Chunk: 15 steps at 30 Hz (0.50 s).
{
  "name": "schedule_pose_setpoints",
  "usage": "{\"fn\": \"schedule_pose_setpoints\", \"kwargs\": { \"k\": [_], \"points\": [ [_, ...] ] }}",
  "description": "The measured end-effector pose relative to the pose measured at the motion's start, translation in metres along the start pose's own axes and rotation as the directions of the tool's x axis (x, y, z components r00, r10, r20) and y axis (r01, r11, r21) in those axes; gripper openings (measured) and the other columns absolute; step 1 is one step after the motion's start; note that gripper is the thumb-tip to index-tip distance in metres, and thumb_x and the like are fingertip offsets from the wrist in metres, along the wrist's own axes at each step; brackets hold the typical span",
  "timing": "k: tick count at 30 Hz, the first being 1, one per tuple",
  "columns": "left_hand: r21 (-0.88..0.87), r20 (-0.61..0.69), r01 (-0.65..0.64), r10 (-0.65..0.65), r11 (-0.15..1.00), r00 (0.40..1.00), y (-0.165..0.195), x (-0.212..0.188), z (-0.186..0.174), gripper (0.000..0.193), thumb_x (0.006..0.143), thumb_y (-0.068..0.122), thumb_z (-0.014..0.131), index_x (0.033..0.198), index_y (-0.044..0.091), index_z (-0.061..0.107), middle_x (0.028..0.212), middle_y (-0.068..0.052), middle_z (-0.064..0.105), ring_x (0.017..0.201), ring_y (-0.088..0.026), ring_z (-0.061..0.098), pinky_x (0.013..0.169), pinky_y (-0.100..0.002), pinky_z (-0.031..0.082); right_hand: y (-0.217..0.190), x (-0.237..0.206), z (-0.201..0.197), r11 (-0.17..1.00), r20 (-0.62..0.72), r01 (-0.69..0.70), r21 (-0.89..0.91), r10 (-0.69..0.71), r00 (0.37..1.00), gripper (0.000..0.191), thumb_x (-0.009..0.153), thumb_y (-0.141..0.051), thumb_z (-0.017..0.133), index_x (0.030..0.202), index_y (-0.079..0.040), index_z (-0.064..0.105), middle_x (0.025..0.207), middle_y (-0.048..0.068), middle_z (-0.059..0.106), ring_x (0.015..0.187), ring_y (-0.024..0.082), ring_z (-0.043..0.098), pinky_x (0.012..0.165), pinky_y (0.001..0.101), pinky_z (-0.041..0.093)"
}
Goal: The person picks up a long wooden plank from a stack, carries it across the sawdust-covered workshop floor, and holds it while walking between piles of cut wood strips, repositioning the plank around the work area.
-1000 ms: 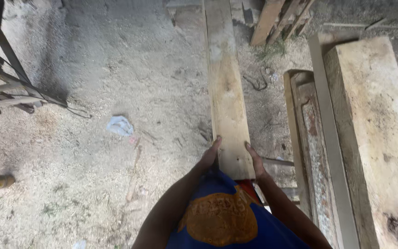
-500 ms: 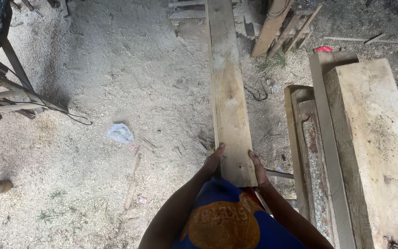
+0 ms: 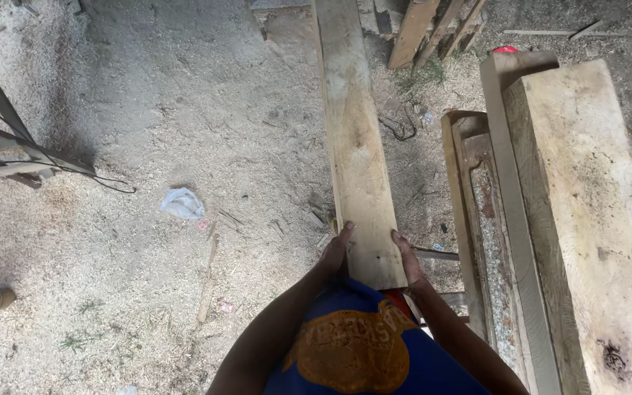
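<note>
Fingers gripping plank — long, rough-sawn, pale, sawdust floor

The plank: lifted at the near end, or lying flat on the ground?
Lifted at the near end. Both hands, left and right, grip the plank's edges at waist height; its far end runs out of frame.

A crumpled white wrapper on the sawdust-covered ground, left of the plank.

The floor is bare ground covered in pale sawdust. A crumpled white scrap lies at nine o'clock from the picture's centre, a thin stick at seven o'clock, and thick rough timbers lie stacked at three o'clock.
</note>
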<state>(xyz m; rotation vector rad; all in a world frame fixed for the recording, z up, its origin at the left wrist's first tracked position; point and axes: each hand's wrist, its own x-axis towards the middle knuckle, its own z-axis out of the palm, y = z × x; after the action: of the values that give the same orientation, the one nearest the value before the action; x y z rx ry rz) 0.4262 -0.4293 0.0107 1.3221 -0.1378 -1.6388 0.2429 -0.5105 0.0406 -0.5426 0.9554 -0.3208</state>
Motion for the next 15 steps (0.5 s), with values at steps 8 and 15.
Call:
{"fn": "schedule_pose_setpoints", "kwargs": {
  "k": [8,15],
  "points": [
    [-0.027,0.017,-0.038,0.039,0.999,0.999,-0.005,0.019,-0.007,0.079,0.092,0.064,0.059,0.132,-0.004,0.063,0.118,-0.019,0.070,0.104,-0.027,0.067,0.096,-0.039,0.052,-0.014,0.003,0.006,0.991,-0.051,-0.006,-0.134,-0.001,0.999,0.101,0.078,-0.074,0.054,0.153,-0.007,0.039,0.136,0.030,0.057,0.121,0.044,0.062,0.092,0.0553,0.058],
    [0.223,0.007,-0.100,0.101,0.970,0.995,0.014,0.012,-0.016,0.085,0.091,0.070,0.051,0.122,-0.007,0.070,0.117,-0.021,0.073,0.103,-0.027,0.070,0.095,-0.035,0.052,-0.015,0.010,0.017,0.993,-0.045,-0.026,-0.114,0.021,0.999,0.103,0.079,-0.076,0.055,0.153,-0.006,0.041,0.136,0.029,0.057,0.120,0.043,0.063,0.091,0.0535,0.059]
  ]
}}
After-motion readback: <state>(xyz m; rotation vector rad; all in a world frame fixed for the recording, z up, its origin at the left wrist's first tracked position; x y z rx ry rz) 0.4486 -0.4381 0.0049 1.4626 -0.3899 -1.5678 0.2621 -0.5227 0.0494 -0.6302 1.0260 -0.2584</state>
